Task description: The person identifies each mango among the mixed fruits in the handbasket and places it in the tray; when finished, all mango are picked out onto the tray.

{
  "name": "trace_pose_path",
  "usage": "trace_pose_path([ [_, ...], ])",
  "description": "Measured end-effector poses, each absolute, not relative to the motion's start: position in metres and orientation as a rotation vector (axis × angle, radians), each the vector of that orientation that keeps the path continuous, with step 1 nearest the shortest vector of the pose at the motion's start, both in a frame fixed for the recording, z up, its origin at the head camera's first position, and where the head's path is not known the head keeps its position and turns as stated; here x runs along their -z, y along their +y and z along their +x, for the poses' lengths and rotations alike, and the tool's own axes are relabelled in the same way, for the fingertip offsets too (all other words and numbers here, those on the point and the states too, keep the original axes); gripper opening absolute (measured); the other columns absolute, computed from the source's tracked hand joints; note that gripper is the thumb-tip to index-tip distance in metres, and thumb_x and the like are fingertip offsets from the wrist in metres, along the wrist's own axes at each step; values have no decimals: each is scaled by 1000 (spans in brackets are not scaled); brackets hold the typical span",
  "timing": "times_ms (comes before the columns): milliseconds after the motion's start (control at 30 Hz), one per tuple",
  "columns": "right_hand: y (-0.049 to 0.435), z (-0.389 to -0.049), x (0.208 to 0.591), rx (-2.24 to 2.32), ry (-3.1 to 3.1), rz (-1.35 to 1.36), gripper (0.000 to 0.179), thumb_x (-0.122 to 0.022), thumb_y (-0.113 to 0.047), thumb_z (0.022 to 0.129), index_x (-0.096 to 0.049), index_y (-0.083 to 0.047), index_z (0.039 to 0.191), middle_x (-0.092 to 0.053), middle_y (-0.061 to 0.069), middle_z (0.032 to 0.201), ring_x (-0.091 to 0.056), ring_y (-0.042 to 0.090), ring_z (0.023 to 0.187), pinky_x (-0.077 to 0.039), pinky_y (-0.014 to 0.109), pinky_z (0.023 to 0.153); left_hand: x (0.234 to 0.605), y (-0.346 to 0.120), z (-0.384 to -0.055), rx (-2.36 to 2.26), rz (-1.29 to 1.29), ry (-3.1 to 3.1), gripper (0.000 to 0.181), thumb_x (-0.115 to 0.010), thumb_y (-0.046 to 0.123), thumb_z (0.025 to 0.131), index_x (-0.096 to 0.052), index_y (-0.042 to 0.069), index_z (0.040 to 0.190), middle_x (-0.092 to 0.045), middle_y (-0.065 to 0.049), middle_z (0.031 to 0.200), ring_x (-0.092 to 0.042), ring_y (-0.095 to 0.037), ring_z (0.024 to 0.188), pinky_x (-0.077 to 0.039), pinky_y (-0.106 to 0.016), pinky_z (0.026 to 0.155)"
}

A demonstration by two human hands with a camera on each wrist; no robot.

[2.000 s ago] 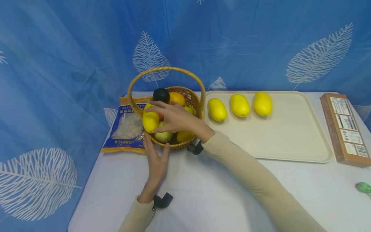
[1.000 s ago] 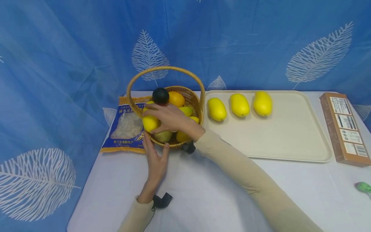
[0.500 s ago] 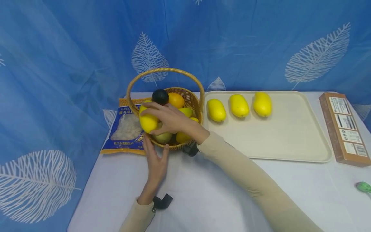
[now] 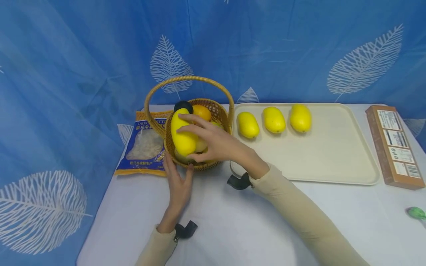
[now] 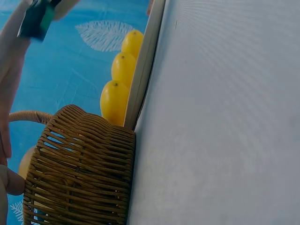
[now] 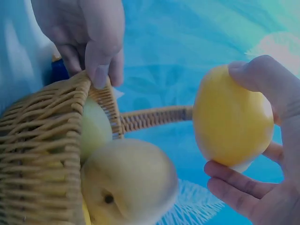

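Note:
My right hand grips a yellow mango above the wicker basket. In the right wrist view, thumb and fingers go round this mango, apart from the other fruit. My left hand holds the basket's near left rim, with the thumb and fingers pinching it in the right wrist view. Inside the basket, a dark green fruit and an orange show at the back. A pale round fruit and a greenish one show near the rim. Other fruit is partly hidden by the right hand.
A cream tray right of the basket bears three mangoes in a row. A blue pasta bag lies left of the basket. A brown box and a small green object lie far right. The basket handle arches overhead.
My right hand has taken hold of the mango at the basket's left side, lifted it and shifted it rightward over the basket. My left hand has stayed at the rim.

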State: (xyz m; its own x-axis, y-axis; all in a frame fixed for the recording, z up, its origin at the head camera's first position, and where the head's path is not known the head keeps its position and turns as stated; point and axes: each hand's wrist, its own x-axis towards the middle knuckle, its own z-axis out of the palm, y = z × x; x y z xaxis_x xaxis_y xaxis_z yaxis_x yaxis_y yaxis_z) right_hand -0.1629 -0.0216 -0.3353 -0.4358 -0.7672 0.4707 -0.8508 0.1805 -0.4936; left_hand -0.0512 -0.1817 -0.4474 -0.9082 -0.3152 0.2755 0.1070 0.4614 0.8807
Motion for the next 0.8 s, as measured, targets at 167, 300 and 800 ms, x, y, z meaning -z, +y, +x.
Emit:
trace_pose_path([
  [167,3,-157,335,-1181,-2266,1521,61,-81,-28,78,-56,-14,131,-35,9,155,-39,27,140,-47,37,106,448,-182,-51,1419,182,-2315,87,-60,15,95,-1,1,157,-1,-22,162,-5,-34,150,-13,-58,120],
  [300,27,-154,335,-1185,-2249,1446,62,-82,-27,75,-56,-14,130,-34,10,154,-38,28,141,-48,40,105,447,-181,-51,1420,192,-2318,87,-61,14,95,-1,-1,156,-2,-23,162,-3,-34,151,-9,-58,121],
  [800,108,-135,380,-1074,-2553,1299,66,-85,-23,72,-55,-18,131,-32,6,156,-45,30,134,-51,46,98,448,-181,-50,1437,221,-2326,87,-61,17,95,0,2,157,1,-22,162,-1,-33,151,-6,-55,122],
])
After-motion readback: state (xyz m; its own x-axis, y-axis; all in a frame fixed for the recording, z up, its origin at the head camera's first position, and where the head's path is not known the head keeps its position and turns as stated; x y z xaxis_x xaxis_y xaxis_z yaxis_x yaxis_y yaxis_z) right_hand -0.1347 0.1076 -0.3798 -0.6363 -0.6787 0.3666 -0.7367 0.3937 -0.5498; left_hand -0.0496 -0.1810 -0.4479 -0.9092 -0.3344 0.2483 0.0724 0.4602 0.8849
